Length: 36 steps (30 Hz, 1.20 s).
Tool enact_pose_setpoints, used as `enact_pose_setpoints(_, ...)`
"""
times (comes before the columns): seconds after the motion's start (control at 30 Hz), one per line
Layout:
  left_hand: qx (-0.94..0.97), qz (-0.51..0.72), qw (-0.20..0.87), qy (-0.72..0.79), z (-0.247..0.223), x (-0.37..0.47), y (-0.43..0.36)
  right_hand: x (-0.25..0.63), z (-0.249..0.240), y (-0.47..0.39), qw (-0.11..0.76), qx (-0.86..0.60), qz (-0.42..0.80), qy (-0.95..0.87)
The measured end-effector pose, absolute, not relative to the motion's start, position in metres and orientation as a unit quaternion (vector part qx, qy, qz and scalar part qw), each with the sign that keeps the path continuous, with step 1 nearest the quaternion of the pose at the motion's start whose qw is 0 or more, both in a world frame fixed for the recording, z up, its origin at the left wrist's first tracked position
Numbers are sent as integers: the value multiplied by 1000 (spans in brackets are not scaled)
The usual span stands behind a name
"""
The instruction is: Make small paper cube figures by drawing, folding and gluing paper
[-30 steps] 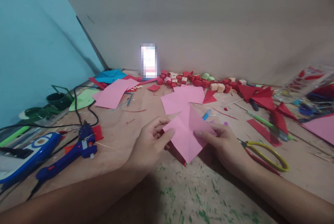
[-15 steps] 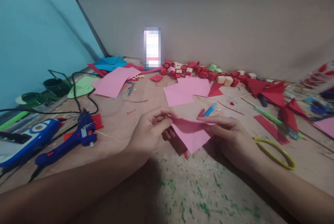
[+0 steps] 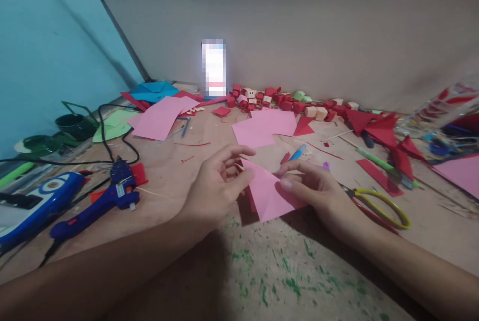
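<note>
A creased pink paper piece [image 3: 268,196] is held above the table between both hands. My left hand [image 3: 220,184] pinches its upper left corner between thumb and fingers. On its right side, the thumb and index finger of my right hand [image 3: 309,181] close on the paper's edge. Behind the right fingers lies a blue pen [image 3: 298,152]. Flat pink sheets [image 3: 254,131] rest farther back on the table. Scissors with a yellow and a red handle [image 3: 381,206] lie partly hidden beside my right wrist.
At the left are a blue glue gun [image 3: 97,206], a blue-and-white device [image 3: 45,201] and black cables. Small folded red blocks [image 3: 284,101] line the wall near a lit phone [image 3: 214,68]. Red scraps [image 3: 374,126] and a green pen [image 3: 377,161] lie right.
The pink paper has turned and shifted slightly left, its lower point moving left. My right hand has moved inward along it. More of the scissors shows, and the view has shifted slightly.
</note>
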<state>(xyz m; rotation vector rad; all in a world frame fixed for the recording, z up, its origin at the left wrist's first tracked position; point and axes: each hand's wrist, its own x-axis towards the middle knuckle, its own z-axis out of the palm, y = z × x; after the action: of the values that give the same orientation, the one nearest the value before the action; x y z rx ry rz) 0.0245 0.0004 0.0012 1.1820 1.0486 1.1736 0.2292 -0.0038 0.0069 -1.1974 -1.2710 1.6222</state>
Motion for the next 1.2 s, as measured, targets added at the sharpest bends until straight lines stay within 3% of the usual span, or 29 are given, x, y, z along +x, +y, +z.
enact_pose_setpoints(0.13,505,499,564,422,2,28,-3,230,4,-3,317,-471,569,-595)
enact_pose_setpoints(0.37,490,437,627,420,-6,31,-4,228,2,-5,350,-492,541,-586)
enact_pose_setpoints(0.73,532,429,558,471,-9,29,-7,228,5,-5,332,-469,523,-630)
enact_pose_setpoints(0.87,477,477,563,478,-10,30,-4,229,1,-8,381,-462,536,-595)
enact_pose_setpoints(1.2,426,497,642,400,-10,31,0,228,0,-8,358,-449,603,-554)
